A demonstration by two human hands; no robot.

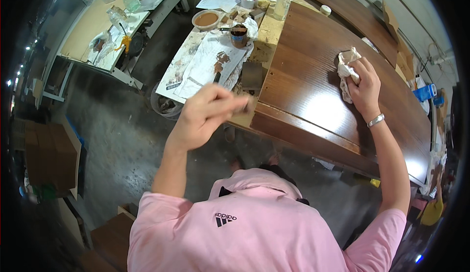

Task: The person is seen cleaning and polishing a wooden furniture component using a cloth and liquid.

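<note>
A dark brown wood panel (313, 66) with a glossy face lies on the bench at the right. My right hand (364, 83) is closed on a crumpled white rag (345, 68) and rests on the panel. My left hand (200, 117), blurred by motion, is raised near the panel's left corner with its fingers pinched together. Something brownish and smeared shows at its fingertips, and I cannot make out what it is. Beyond that hand, a paint-stained white sheet (208, 59) covers the worktable, with a cup of dark liquid (239, 37) on it.
A tub of brown paste (205, 20), a clear bottle (280, 7) and a dark flat block (252, 76) stand around the worktable. Another table (90, 41) with bottles is at the far left. Cardboard boxes (51, 147) sit on the floor at left, and a bin (164, 103) stands under the worktable's edge.
</note>
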